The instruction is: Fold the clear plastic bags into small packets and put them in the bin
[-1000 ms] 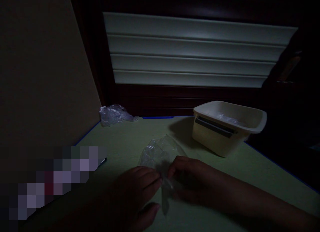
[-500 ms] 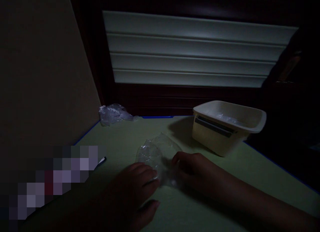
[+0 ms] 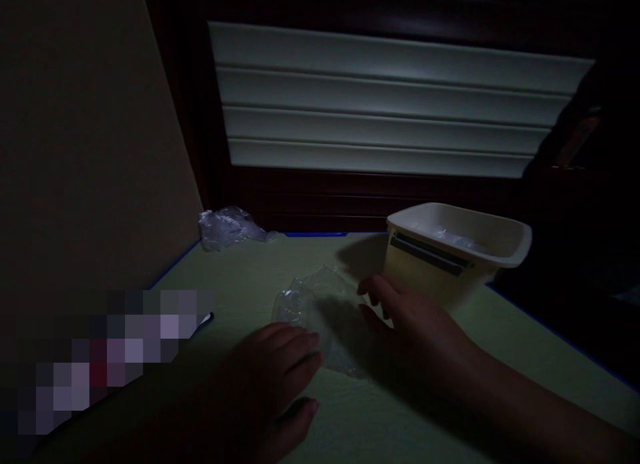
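Observation:
A clear plastic bag [image 3: 320, 317] lies spread on the pale green tabletop [image 3: 345, 417], its outline faint in the dim light. My left hand [image 3: 285, 371] rests at the bag's near left edge, fingers stretched and thumb apart. Above the bag's right side hovers my right hand [image 3: 400, 311], thumb and fingers parted with nothing visible between them. Its shadow falls across the plastic. Behind that hand stands a cream plastic bin [image 3: 425, 277] with a dark strip along its side and some crumpled clear plastic [image 3: 457, 239] inside.
A crumpled clear plastic bag [image 3: 230, 228] lies in the far left corner against the wall [image 3: 100, 151]. A dark-framed panel with pale slats [image 3: 390, 111] rises behind the table. At left, a pixelated object [image 3: 130, 351] lies on the tabletop.
My right hand has lifted off the plastic bag, moved slightly up and right, and its fingers have opened. My left hand has stayed nearly in place.

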`<state>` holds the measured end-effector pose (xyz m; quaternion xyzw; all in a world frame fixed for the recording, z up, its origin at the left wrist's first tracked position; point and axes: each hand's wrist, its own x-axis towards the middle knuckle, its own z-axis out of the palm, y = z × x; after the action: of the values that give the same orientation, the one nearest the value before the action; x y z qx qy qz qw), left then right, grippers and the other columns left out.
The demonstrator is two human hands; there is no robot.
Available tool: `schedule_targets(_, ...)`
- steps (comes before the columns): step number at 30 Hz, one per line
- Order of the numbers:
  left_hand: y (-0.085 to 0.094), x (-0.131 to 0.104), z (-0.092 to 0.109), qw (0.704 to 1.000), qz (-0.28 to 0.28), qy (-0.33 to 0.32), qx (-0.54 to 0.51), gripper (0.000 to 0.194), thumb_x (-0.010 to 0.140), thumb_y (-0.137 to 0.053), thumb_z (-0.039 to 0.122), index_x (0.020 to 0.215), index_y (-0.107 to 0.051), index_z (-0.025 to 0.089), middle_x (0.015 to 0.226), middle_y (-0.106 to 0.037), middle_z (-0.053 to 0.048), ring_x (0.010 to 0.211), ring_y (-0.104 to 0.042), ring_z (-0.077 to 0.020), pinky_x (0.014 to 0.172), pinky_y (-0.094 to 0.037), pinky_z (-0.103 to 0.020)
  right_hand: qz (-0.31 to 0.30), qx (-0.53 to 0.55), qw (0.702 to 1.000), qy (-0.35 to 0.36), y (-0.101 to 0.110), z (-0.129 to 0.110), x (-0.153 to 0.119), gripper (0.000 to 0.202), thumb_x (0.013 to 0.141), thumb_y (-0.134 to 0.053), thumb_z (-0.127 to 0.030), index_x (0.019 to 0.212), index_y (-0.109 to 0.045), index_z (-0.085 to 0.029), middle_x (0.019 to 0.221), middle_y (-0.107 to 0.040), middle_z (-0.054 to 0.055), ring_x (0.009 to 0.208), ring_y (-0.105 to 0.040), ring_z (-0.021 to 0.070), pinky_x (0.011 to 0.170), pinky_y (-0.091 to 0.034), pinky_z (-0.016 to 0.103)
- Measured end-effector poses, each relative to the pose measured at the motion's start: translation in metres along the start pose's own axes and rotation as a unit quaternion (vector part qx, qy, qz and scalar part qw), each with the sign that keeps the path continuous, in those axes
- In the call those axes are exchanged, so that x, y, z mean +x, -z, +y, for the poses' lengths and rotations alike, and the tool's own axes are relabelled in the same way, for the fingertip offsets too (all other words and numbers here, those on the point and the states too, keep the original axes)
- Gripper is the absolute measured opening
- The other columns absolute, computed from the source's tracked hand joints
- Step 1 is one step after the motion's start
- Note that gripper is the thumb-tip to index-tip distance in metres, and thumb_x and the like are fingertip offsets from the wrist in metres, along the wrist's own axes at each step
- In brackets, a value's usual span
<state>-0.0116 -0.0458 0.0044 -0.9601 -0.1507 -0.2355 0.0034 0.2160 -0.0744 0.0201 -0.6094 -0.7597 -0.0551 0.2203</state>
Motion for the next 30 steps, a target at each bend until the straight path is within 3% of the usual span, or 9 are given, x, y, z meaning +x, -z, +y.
schedule_targets(3,-0.001,-0.006,-0.003,1.000,-0.015,-0.017,-0.019,0.047,0.075,-0.057,0.014,0.121,-0.048,0.014,0.124,-0.056,-0.010,0.115,-0.050,-0.0216,0.097,-0.044,-0.034,-0.063,0.017,0.996,0.061,0.004,-0.015,-0.005,0.017,0.078,-0.046,-0.005,0.082,-0.059,-0.015,0.079,-0.062,0.006,0.062,-0.059,0.0139,0.055,-0.043,0.023)
schedule_targets(7,-0.002,-0.012,-0.006,0.999,-0.032,-0.008,-0.042,0.056,0.074,-0.062,0.018,0.127,-0.043,0.017,0.130,-0.052,-0.009,0.120,-0.047,-0.0207,0.099,-0.043,-0.032,-0.172,-0.009,0.981,0.088,-0.002,-0.024,-0.013,0.027,0.071,-0.045,0.002,0.086,-0.063,-0.013,0.084,-0.067,0.009,0.066,-0.064,0.0146,0.058,-0.046,0.021)
schedule_targets(12,0.000,-0.011,-0.007,0.998,-0.022,-0.008,-0.057,0.055,0.072,-0.064,0.016,0.124,-0.046,0.016,0.127,-0.055,-0.009,0.117,-0.050,-0.0218,0.097,-0.045,-0.032,-0.207,-0.058,0.975,0.054,-0.009,-0.020,-0.013,0.034,0.070,-0.046,0.002,0.095,-0.065,-0.012,0.088,-0.070,0.013,0.074,-0.068,0.0200,0.063,-0.050,0.024)
schedule_targets(18,-0.002,-0.008,-0.006,0.998,-0.033,-0.008,-0.059,0.056,0.070,-0.064,0.017,0.123,-0.047,0.017,0.127,-0.054,-0.010,0.117,-0.050,-0.0229,0.097,-0.046,-0.033,-0.246,-0.104,0.964,-0.005,0.000,-0.018,-0.006,0.032,0.074,-0.046,0.000,0.095,-0.067,-0.012,0.091,-0.071,0.014,0.077,-0.069,0.0239,0.064,-0.052,0.028)
schedule_targets(22,-0.002,-0.008,-0.006,0.998,-0.043,-0.008,-0.049,0.056,0.069,-0.065,0.017,0.122,-0.047,0.015,0.127,-0.054,-0.010,0.117,-0.050,-0.0223,0.096,-0.046,-0.032,-0.246,-0.119,0.962,0.006,-0.001,-0.016,-0.005,0.030,0.073,-0.049,0.000,0.093,-0.067,-0.013,0.090,-0.071,0.012,0.076,-0.069,0.0238,0.066,-0.054,0.030)
schedule_targets(24,-0.002,-0.009,-0.006,0.998,-0.043,-0.009,-0.045,0.056,0.070,-0.064,0.017,0.122,-0.046,0.014,0.127,-0.054,-0.010,0.118,-0.049,-0.0219,0.097,-0.045,-0.032,-0.214,-0.113,0.970,0.028,-0.004,-0.016,-0.005,0.032,0.072,-0.049,0.001,0.095,-0.066,-0.012,0.095,-0.070,0.014,0.082,-0.068,0.0243,0.070,-0.054,0.032)
schedule_targets(28,-0.002,-0.011,-0.006,0.998,-0.029,-0.003,-0.049,0.054,0.072,-0.063,0.018,0.123,-0.046,0.016,0.126,-0.055,-0.010,0.118,-0.049,-0.0216,0.098,-0.044,-0.033,-0.078,-0.026,0.989,0.123,-0.006,-0.022,-0.008,0.042,0.080,-0.046,-0.004,0.121,-0.054,-0.008,0.125,-0.055,0.019,0.112,-0.055,0.0260,0.091,-0.048,0.037)
schedule_targets(30,-0.003,-0.011,-0.006,0.998,-0.023,-0.002,-0.057,0.051,0.072,-0.063,0.019,0.121,-0.048,0.015,0.123,-0.058,-0.011,0.114,-0.052,-0.0230,0.096,-0.045,-0.035,-0.098,0.051,0.984,0.143,-0.002,-0.026,-0.012,0.046,0.088,-0.044,-0.016,0.133,-0.042,-0.006,0.136,-0.045,0.018,0.123,-0.044,0.0236,0.100,-0.040,0.035)
